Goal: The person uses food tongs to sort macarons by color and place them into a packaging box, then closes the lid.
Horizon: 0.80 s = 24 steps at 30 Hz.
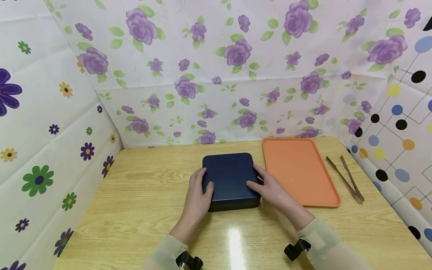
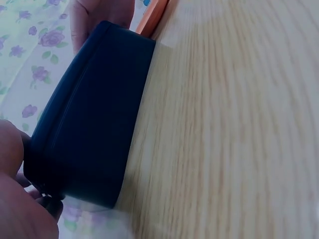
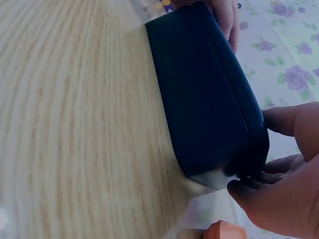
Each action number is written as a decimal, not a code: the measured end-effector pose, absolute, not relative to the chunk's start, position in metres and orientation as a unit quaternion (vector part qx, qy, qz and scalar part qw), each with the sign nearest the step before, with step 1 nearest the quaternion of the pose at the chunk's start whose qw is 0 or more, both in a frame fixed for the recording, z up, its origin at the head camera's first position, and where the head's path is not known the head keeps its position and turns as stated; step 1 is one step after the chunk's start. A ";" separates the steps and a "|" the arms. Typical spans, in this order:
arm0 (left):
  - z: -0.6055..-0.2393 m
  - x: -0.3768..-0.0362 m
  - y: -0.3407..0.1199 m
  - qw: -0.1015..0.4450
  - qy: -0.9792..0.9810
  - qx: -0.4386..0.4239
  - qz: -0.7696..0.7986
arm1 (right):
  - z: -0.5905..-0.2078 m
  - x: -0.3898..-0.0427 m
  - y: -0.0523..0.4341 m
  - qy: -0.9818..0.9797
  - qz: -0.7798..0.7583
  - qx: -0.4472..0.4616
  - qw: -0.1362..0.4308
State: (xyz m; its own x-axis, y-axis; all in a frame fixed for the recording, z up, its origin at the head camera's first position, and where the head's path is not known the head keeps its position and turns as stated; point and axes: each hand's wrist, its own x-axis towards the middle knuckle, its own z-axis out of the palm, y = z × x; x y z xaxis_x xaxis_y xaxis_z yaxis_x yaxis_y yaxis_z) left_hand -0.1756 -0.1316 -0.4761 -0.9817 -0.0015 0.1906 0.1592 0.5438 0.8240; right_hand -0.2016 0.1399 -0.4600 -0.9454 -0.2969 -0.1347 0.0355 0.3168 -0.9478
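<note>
On the wooden table [image 1: 135,195], floral sheets [image 1: 216,67] wall all sides.

Wooden table [image 1: 135,210] — floral cloth walls [image 1: 236,75] around it.

left hand [image 1: 199,195] and right hand [image 1: 273,191] forward, palms inward, fingers seemingly lightly curled, thumbs on top, sleeved forearms converging

Matt dark-blue box [image 1: 230,179], smooth, likely plastic; glossy wood-grain table [image 1: 141,210] with glare at 6 o'clock; matt orange plastic tray [image 1: 298,170]; dull metal tongs [image 1: 345,179]; printed cloth walls [image 1: 236,67]
</note>
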 end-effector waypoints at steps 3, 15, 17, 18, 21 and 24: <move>-0.477 -0.175 -0.134 0.073 -0.882 -0.042 -0.464 | -0.463 -0.202 0.141 0.814 -0.558 -0.092 0.135; -0.483 -0.178 -0.133 0.069 -0.899 -0.058 -0.428 | -0.471 -0.201 0.151 0.839 -0.509 -0.146 0.129; -0.485 -0.178 -0.132 0.071 -0.898 -0.055 -0.431 | -0.470 -0.200 0.151 0.842 -0.503 -0.147 0.128; -0.485 -0.178 -0.131 0.069 -0.897 -0.054 -0.433 | -0.470 -0.200 0.151 0.842 -0.503 -0.147 0.130; -0.486 -0.177 -0.130 0.066 -0.896 -0.049 -0.436 | -0.468 -0.199 0.150 0.844 -0.499 -0.145 0.132; -0.486 -0.177 -0.131 0.064 -0.894 -0.046 -0.441 | -0.467 -0.198 0.148 0.844 -0.500 -0.140 0.135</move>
